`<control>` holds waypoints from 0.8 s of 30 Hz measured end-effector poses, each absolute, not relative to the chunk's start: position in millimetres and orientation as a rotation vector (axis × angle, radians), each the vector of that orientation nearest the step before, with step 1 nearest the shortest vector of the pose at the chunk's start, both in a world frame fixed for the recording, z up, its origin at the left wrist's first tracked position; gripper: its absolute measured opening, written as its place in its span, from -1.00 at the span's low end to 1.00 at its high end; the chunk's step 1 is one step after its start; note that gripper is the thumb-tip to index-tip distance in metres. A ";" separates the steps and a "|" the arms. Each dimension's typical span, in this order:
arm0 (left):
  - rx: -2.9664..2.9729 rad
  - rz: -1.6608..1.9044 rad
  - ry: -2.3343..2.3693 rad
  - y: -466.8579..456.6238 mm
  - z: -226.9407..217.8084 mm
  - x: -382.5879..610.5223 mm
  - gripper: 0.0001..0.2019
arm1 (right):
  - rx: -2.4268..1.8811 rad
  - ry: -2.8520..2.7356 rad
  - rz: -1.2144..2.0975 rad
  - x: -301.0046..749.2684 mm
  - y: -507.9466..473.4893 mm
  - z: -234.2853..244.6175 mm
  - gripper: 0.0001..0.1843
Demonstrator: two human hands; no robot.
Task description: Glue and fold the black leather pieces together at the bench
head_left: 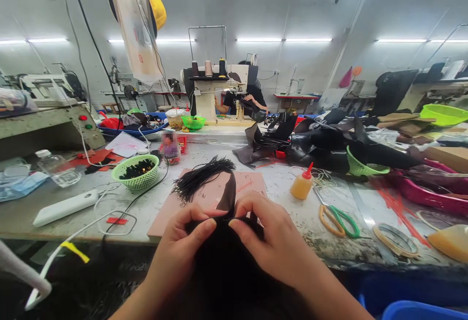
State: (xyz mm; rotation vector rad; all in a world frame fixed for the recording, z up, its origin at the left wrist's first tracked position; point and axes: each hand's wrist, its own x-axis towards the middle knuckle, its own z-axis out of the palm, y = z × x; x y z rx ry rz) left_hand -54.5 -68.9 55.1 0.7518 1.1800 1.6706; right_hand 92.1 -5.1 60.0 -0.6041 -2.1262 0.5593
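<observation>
My left hand (pixel 183 242) and my right hand (pixel 268 237) are both closed on a dark piece of material (pixel 228 256) held between them at the table's near edge. The thumbs and forefingers pinch its top edge, almost touching. A dark brown strap (pixel 229 195) rises from the piece between my fingers. Just beyond lies a bundle of thin black cords (pixel 199 178) on a pinkish work mat (pixel 252 183).
A green basket (pixel 136 172) of dark bits, a white power bank (pixel 66 208) and cables lie left. Right are an orange glue bottle (pixel 302 183), scissors (pixel 334 217), tape rolls (pixel 395 239) and heaped black leather (pixel 329 144). Another person sits behind a sewing machine (pixel 215 90).
</observation>
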 end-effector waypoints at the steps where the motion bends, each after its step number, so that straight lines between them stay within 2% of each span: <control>1: 0.746 1.668 1.189 -69.0 55.4 -54.3 -0.77 | -0.613 -2.119 0.540 91.5 -5.3 59.2 -0.93; 17: 0.747 1.617 1.121 -67.5 51.2 -60.1 -0.78 | -0.671 -2.068 0.416 86.6 -4.4 54.3 -0.91; 20: 0.980 1.494 1.149 -63.0 57.8 -72.0 -0.84 | -0.670 -2.104 0.368 87.0 -5.4 55.5 -0.90; 24: 1.487 1.208 1.295 -55.9 76.2 -89.0 -0.75 | -0.607 -2.155 0.304 83.9 -8.0 57.2 -0.92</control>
